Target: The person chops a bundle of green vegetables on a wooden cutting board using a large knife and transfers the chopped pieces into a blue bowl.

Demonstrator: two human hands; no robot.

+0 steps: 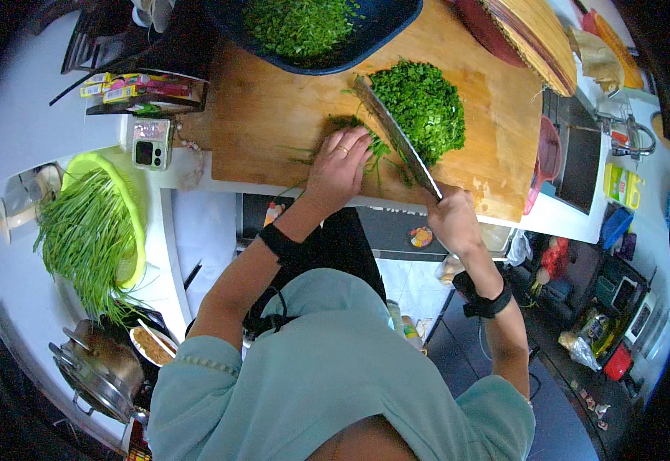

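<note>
On a wooden cutting board (271, 115), my left hand (337, 164), with a ring on one finger, presses down on a small bunch of long green stems (378, 148). Its fingertips are curled over the greens, partly hiding them. My right hand (456, 216) grips the handle of a large kitchen knife (395, 135). The blade slants up and left, between the fingers of my left hand and a heap of finely chopped greens (421, 109). Beyond it, a dark blue container (326, 70) holds more chopped greens (300, 29), cut off by the picture's top edge.
Long, thin green leaves (84, 230) overhang a lime-green colander (136, 230) at left. Near it are a phone (151, 144), a steel pot (104, 369) and a bowl of brown food (153, 347). A thick wooden slab (533, 40) and a pink plastic basin (549, 147) stand at right.
</note>
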